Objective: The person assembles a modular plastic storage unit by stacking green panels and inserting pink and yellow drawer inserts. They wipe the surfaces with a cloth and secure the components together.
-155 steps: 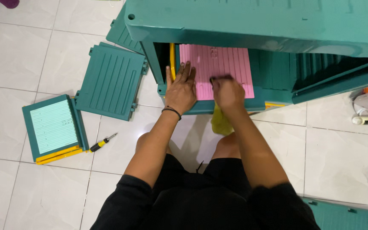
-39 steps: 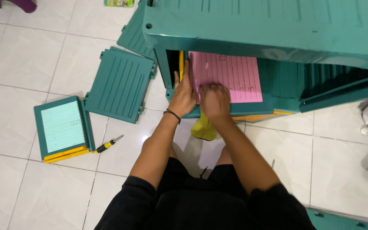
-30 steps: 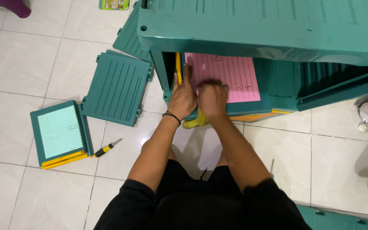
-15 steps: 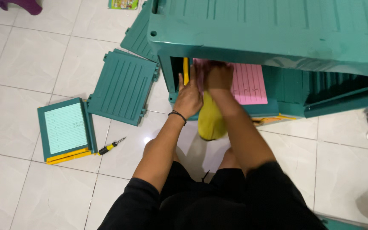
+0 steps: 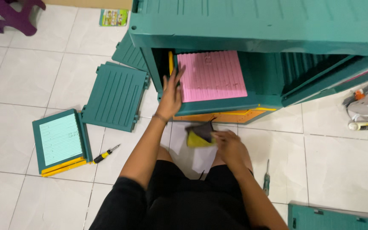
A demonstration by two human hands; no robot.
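cabinet: big teal plastic cabinet (image 5: 260, 25) lying on the white tile floor (image 5: 13, 72), open front facing the person, fills the top of the view
pink panel: ribbed pink panel (image 5: 211, 76) inside the cabinet's open compartment, yellow strip along its left edge
loose panel: teal ribbed panel (image 5: 116, 96) flat on the floor left of the cabinet, another teal piece partly under the cabinet corner
drawer: teal drawer (image 5: 60, 140) with pale green ribbed face and yellow edge, on the floor left of the loose panel
left hand: left hand (image 5: 170, 93) open, fingers spread, pressed on the cabinet frame just beside the pink panel's left edge
right hand: right hand (image 5: 231, 147) low, in front of the cabinet, above the lap, fingers closed on the cloth
cloth: yellow and dark cloth (image 5: 200, 135), blurred, held at the right hand's fingertips, apart from the cabinet
screwdrivers: yellow-black screwdriver (image 5: 106, 154) beside the drawer; green screwdriver (image 5: 267, 179) on the floor right of the person's knee
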